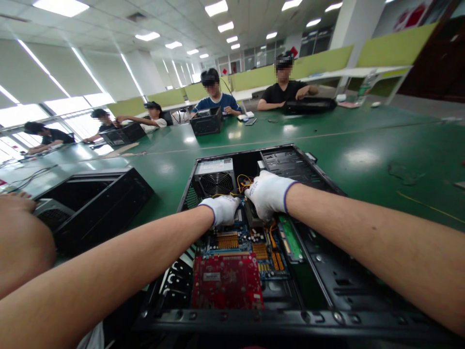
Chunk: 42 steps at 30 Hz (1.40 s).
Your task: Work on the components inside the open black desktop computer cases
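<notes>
An open black computer case (218,317) lies on its side before me, with a blue motherboard (214,245) inside. Both my hands wear white gloves and reach in over the board, just in front of the power supply (215,175) with its round fan. My left hand (224,210) has its fingers bent together at the board; whatever they grip is hidden. Close beside it, my right hand (271,195) is closed above a dark block, likely the CPU cooler (253,217), next to yellow wires (244,182). A red graphics card (227,281) sits nearer me.
A green circuit board (292,240) lies right of the motherboard. On the green table (366,157) at left stands another black case (105,213), with a neighbour's arm (22,242) beside it. Several people sit across the table with cases. A thin yellow wire (430,206) lies at right.
</notes>
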Each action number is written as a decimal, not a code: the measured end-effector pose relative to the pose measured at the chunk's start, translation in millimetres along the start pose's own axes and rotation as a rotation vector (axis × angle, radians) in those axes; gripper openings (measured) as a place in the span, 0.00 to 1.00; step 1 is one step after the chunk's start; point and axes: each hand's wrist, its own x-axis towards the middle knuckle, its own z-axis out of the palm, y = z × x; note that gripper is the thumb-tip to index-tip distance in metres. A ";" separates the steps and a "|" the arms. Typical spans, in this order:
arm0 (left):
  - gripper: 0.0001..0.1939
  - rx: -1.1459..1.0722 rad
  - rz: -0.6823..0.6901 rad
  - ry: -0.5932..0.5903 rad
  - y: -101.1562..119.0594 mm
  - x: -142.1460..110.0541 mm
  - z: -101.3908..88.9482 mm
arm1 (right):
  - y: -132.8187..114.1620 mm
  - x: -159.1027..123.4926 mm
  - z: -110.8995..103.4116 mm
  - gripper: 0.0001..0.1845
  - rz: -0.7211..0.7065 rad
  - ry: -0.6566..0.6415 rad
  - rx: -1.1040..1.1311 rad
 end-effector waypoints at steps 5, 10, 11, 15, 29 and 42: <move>0.27 0.013 -0.006 -0.031 -3.9 1.3 -1.6 | 1.0 1.1 0.8 0.29 -0.010 -0.014 -0.020; 0.25 0.029 -0.005 -0.054 -2.7 3.1 -5.4 | 1.7 1.6 1.8 0.26 -0.005 0.000 0.054; 0.25 0.032 -0.005 -0.057 -1.7 3.5 -6.5 | 1.8 2.2 2.3 0.26 -0.001 0.007 0.075; 0.24 0.041 -0.004 -0.067 2.9 3.0 -11.9 | 2.7 5.2 4.4 0.26 -0.001 -0.001 0.072; 0.22 0.050 -0.010 -0.062 7.0 -1.1 -17.0 | 3.9 10.6 8.3 0.28 -0.012 -0.008 0.076; 0.25 0.044 -0.021 -0.045 6.3 -0.3 -15.9 | 1.1 3.9 3.3 0.24 0.009 0.008 0.091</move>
